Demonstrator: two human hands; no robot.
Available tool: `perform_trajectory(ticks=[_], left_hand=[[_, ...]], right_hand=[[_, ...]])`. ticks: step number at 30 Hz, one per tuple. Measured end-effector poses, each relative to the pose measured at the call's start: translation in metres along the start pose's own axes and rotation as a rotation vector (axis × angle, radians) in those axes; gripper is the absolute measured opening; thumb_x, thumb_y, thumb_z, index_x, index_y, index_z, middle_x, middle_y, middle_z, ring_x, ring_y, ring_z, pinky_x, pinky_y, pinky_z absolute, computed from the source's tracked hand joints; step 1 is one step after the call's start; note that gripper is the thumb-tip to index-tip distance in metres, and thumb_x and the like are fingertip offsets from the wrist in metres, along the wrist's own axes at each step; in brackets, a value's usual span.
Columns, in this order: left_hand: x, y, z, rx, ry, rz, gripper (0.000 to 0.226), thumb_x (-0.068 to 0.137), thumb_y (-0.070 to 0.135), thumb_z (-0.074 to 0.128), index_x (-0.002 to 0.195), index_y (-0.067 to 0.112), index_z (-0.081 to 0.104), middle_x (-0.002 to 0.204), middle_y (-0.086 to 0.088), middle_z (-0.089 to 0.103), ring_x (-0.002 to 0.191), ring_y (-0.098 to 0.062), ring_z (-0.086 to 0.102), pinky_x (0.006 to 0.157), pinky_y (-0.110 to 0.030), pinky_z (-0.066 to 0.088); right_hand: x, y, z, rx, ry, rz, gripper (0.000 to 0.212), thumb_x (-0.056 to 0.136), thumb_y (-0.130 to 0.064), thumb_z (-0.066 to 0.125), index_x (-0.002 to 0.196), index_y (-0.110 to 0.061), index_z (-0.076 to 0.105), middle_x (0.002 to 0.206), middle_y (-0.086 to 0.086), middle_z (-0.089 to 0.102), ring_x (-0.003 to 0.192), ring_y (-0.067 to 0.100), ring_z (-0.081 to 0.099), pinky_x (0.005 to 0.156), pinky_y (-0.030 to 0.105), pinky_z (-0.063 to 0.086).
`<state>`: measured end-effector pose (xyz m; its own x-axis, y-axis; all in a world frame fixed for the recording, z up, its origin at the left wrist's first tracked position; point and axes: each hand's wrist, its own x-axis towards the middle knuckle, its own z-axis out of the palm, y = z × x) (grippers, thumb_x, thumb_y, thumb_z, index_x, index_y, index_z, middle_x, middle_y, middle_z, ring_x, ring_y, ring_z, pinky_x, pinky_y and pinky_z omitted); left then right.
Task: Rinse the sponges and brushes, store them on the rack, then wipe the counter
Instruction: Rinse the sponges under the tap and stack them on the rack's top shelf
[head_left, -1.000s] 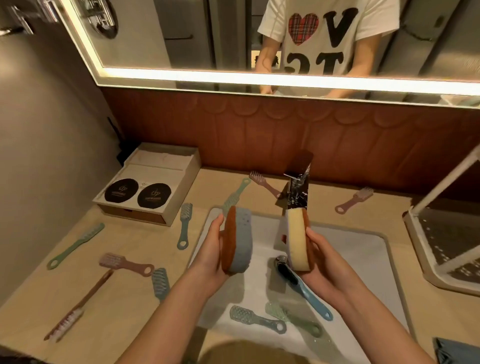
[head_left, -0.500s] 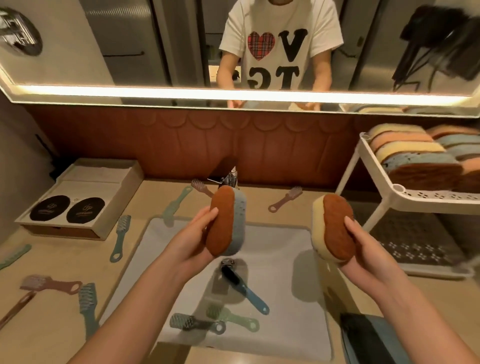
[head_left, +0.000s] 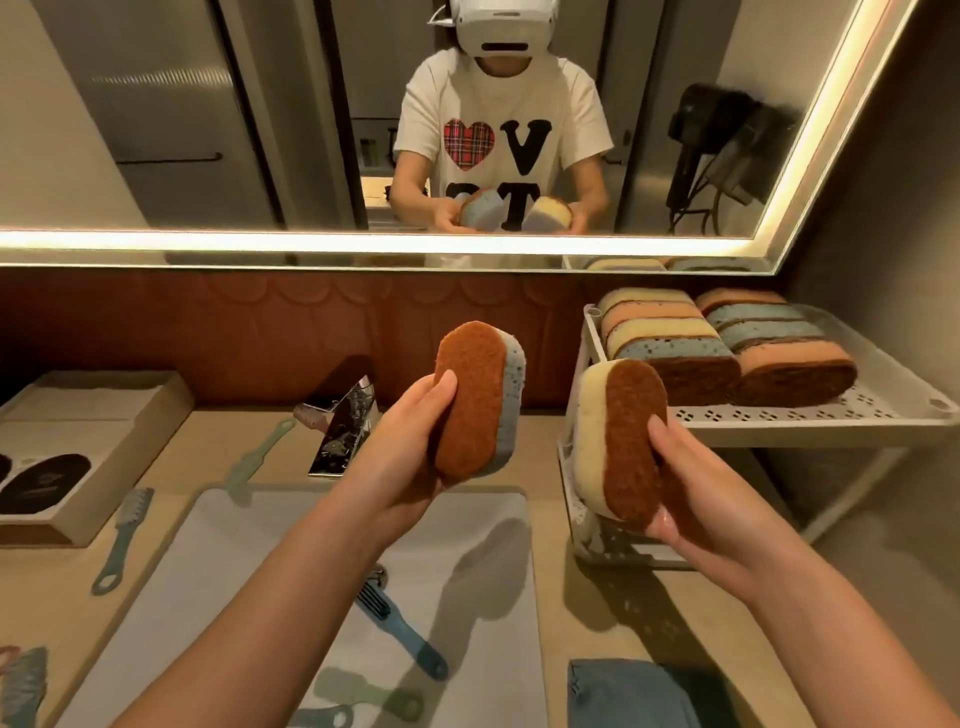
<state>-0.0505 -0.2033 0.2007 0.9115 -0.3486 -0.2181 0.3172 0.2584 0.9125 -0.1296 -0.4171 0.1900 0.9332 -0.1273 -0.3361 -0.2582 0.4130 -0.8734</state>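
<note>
My left hand (head_left: 400, 441) grips a blue sponge with a brown scouring face (head_left: 475, 400), held upright above the sink (head_left: 467, 582). My right hand (head_left: 696, 488) grips a yellow sponge with a brown face (head_left: 618, 441), raised beside the left edge of the white rack (head_left: 810, 415). Several sponges (head_left: 727, 343) lie in two rows on the rack's top shelf. A blue brush (head_left: 400, 629) and green brushes (head_left: 363, 691) lie in the sink. More brushes (head_left: 122, 535) lie on the counter to the left.
A chrome faucet (head_left: 345, 431) stands behind the sink. A cardboard box (head_left: 78, 441) with dark discs sits at the left. A blue cloth (head_left: 634, 696) lies on the counter at the bottom right. The mirror and a brown backsplash run along the back wall.
Both hands lifted their sponges from over the sink and carried them rightward and upward toward the rack. The view swung right, bringing the rack's top shelf fully into sight.
</note>
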Motion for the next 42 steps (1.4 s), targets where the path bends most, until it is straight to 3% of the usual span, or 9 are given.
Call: perform_trajectory(ticks=[4, 12, 17, 21, 24, 26, 31, 36, 42], left_hand=[[0.006, 0.001, 0.020, 0.034, -0.027, 0.002, 0.024, 0.093, 0.042, 0.044, 0.113, 0.032, 0.056, 0.117, 0.001, 0.062, 0.106, -0.021, 0.062, 0.076, -0.039, 0.054], [0.024, 0.011, 0.061, 0.215, -0.097, 0.037, 0.024, 0.093, 0.045, 0.044, 0.115, 0.037, 0.049, 0.118, 0.002, 0.055, 0.106, -0.025, 0.058, 0.069, -0.037, 0.056], [0.039, 0.016, 0.092, 0.422, -0.152, 0.243, 0.027, 0.092, 0.036, 0.050, 0.118, 0.031, 0.052, 0.114, 0.002, 0.059, 0.100, -0.015, 0.061, 0.072, -0.030, 0.058], [0.058, 0.007, 0.117, 0.701, -0.196, 0.453, 0.031, 0.089, 0.035, 0.056, 0.120, 0.032, 0.052, 0.118, 0.001, 0.052, 0.110, -0.018, 0.054, 0.086, -0.036, 0.055], [0.065, -0.004, 0.136, 0.861, -0.207, 0.600, 0.031, 0.088, 0.032, 0.059, 0.117, 0.034, 0.051, 0.106, 0.014, 0.045, 0.110, -0.013, 0.046, 0.096, -0.034, 0.044], [0.069, -0.013, 0.147, 0.967, -0.197, 0.685, 0.036, 0.087, 0.030, 0.060, 0.122, 0.029, 0.051, 0.108, 0.010, 0.045, 0.111, -0.012, 0.042, 0.098, -0.028, 0.037], [0.078, -0.033, 0.162, 1.129, -0.124, 0.753, 0.042, 0.090, 0.033, 0.055, 0.131, 0.023, 0.048, 0.110, 0.001, 0.040, 0.109, -0.012, 0.035, 0.095, -0.022, 0.029], [0.077, -0.044, 0.165, 1.214, -0.137, 0.790, 0.045, 0.092, 0.032, 0.052, 0.135, 0.025, 0.044, 0.115, -0.001, 0.038, 0.107, -0.014, 0.035, 0.096, -0.025, 0.033], [0.081, -0.051, 0.168, 1.302, -0.125, 0.814, 0.043, 0.093, 0.029, 0.051, 0.136, 0.023, 0.044, 0.117, -0.006, 0.039, 0.109, -0.019, 0.035, 0.095, -0.029, 0.033]], right_hand=[[-0.005, -0.016, -0.006, -0.069, -0.052, -0.064, 0.019, 0.093, -0.037, 0.042, 0.108, -0.045, 0.052, 0.111, -0.006, 0.063, 0.101, 0.018, 0.061, 0.064, 0.037, 0.055], [0.005, -0.057, -0.037, 0.080, -0.025, -0.175, 0.029, 0.093, -0.031, 0.044, 0.121, -0.040, 0.049, 0.118, 0.001, 0.061, 0.109, 0.026, 0.060, 0.079, 0.047, 0.056], [0.013, -0.078, -0.065, 0.251, 0.015, -0.200, 0.032, 0.094, -0.030, 0.045, 0.126, -0.029, 0.049, 0.121, 0.009, 0.061, 0.111, 0.029, 0.059, 0.081, 0.049, 0.052], [0.020, -0.094, -0.090, 0.309, 0.003, -0.265, 0.044, 0.091, -0.050, 0.037, 0.126, -0.029, 0.053, 0.124, 0.008, 0.063, 0.116, 0.028, 0.057, 0.086, 0.042, 0.054], [0.029, -0.099, -0.102, 0.255, 0.090, -0.326, 0.053, 0.091, -0.054, 0.033, 0.137, -0.030, 0.041, 0.126, 0.006, 0.059, 0.116, 0.026, 0.055, 0.079, 0.040, 0.051], [0.035, -0.101, -0.107, 0.193, 0.161, -0.389, 0.057, 0.088, -0.054, 0.037, 0.139, -0.029, 0.039, 0.126, 0.003, 0.057, 0.115, 0.024, 0.054, 0.079, 0.039, 0.049], [0.045, -0.100, -0.114, 0.082, 0.273, -0.546, 0.047, 0.094, -0.045, 0.034, 0.134, -0.024, 0.041, 0.116, -0.004, 0.058, 0.105, 0.014, 0.056, 0.086, 0.036, 0.049], [0.051, -0.098, -0.116, 0.093, 0.290, -0.527, 0.056, 0.091, -0.050, 0.036, 0.140, -0.024, 0.038, 0.134, 0.005, 0.051, 0.119, 0.024, 0.052, 0.086, 0.040, 0.050], [0.054, -0.098, -0.122, 0.121, 0.291, -0.511, 0.051, 0.095, -0.048, 0.032, 0.140, -0.024, 0.037, 0.134, 0.006, 0.051, 0.119, 0.025, 0.051, 0.087, 0.042, 0.050]])
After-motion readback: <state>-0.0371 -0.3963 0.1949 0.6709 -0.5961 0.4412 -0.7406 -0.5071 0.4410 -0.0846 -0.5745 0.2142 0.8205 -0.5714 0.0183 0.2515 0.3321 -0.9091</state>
